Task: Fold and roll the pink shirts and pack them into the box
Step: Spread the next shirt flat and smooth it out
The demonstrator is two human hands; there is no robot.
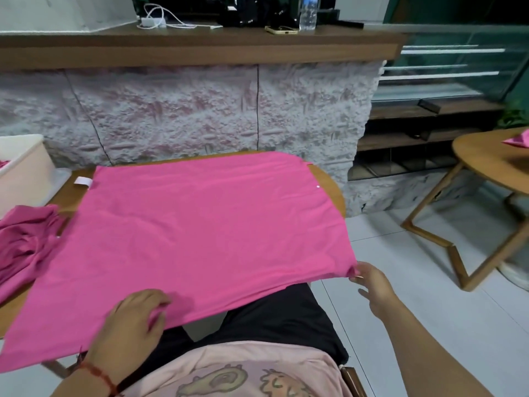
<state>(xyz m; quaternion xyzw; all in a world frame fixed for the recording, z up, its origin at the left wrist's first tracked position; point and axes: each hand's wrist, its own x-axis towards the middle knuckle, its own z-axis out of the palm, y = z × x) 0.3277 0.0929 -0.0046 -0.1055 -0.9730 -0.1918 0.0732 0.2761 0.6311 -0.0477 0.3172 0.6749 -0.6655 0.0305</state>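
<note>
Head view: pink shirt [200, 224] flat on desk [333, 193] for folding; left hand [134, 319] grips hem; right hand [372, 282] pinches corner taut.

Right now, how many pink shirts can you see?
4: spread shirt on the table, crumpled shirt left of it, pink bit in the white box, pink piece on the round table. Others may hide.

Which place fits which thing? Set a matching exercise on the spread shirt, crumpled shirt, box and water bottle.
1 spread shirt
2 crumpled shirt
3 box
4 water bottle

a on the counter
b past the far left corner of the table
c flat across the table
d bunched at the table's left end

Pairs: 1c, 2d, 3b, 4a.
</note>
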